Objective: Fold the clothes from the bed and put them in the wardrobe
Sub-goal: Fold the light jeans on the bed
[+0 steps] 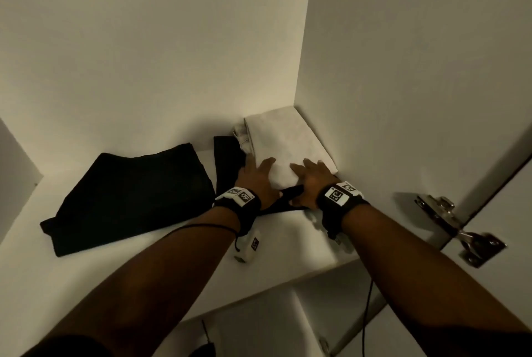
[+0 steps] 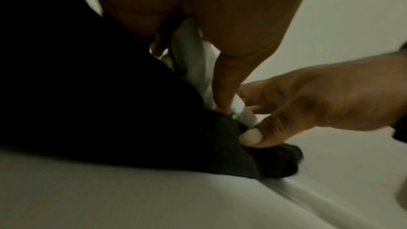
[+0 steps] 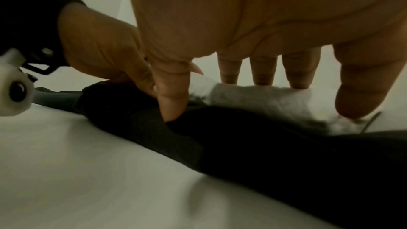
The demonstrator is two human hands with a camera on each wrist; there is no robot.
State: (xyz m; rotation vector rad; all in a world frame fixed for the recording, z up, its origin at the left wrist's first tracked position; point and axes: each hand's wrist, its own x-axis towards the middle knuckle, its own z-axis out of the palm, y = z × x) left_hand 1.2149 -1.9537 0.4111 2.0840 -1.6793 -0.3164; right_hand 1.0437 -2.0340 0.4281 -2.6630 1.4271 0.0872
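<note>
Fingers: your left hand and right hand lie spread and flat on the white garment; the right thumb presses the black garment beneath.
Location: shelf, far right corner of the wardrobe, white piece stacked on black.
Handling: judged soft, light, limp; folds likely slip if dragged. Take hold under both near corners, palms on top.
Also: folded black pile lies left, apart; door hinge at right.

No readable text anywhere (wristband markers mere patterns)
</note>
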